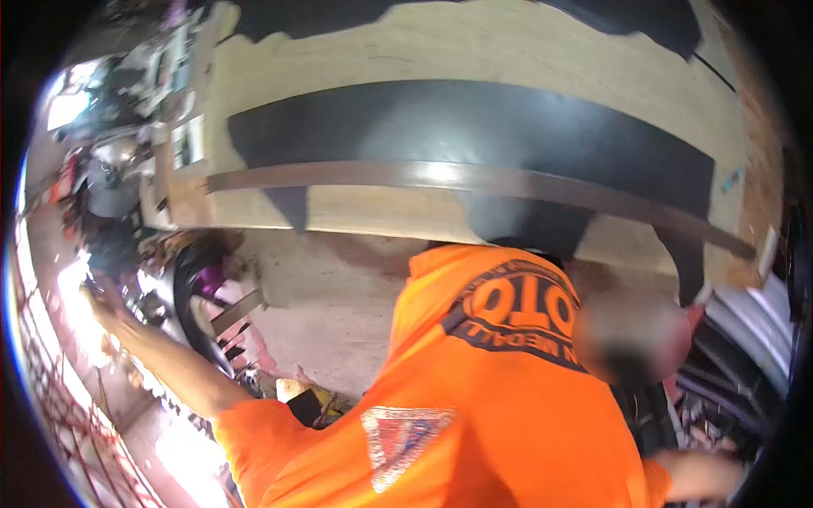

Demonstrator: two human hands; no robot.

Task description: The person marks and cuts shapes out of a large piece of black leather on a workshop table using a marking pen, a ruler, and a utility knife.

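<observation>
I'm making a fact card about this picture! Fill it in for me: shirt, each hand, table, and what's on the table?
Shirt: orange shirt with dark lettering and a triangle patch
Left hand: left hand reaches out sideways, away from the table; glare hides whether it holds anything
Right hand: right hand is low at the right edge, too blurred to read
Table: pale tabletop
On it: long black sheet, a brown strip along its near side, and a small blue thing, too small to name
</observation>
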